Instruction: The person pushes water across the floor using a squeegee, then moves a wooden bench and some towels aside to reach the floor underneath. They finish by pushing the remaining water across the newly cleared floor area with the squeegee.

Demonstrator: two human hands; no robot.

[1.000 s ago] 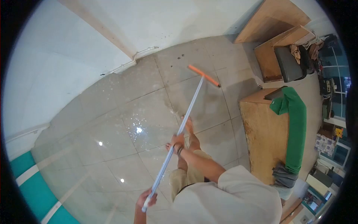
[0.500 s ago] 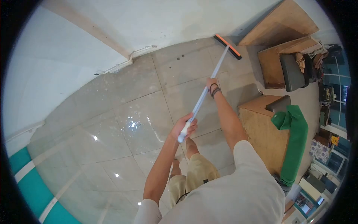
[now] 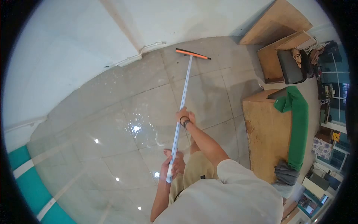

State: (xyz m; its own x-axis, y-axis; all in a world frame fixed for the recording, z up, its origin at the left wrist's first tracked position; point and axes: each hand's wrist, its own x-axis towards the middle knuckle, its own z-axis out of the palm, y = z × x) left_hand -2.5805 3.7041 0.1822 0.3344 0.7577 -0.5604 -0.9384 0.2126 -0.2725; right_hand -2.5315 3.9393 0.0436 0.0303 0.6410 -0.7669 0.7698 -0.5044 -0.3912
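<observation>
A floor squeegee (image 3: 186, 80) with a long pale handle and an orange and black head slants across the tiled floor. Its head (image 3: 193, 54) lies on the tiles near the foot of the white wall. My right hand (image 3: 182, 115), with dark bands at the wrist, is closed round the middle of the handle. Lower down, my left hand (image 3: 166, 167) grips the handle near its white end, close to my shorts. Both of my bare feet show beside the handle. Wet, shiny patches (image 3: 138, 128) spread over the tiles to the left.
At right stands a wooden cabinet (image 3: 266, 130) with a green cloth (image 3: 298, 127) draped over it. Behind it are a wooden box (image 3: 270, 65), a dark chair (image 3: 291, 67) and a leaning board (image 3: 276, 22). A pipe (image 3: 149, 46) runs along the wall base.
The squeegee head has swung left along the wall and turned. My hands, still on the handle, have come down and nearer my body. A foot has stepped forward.
</observation>
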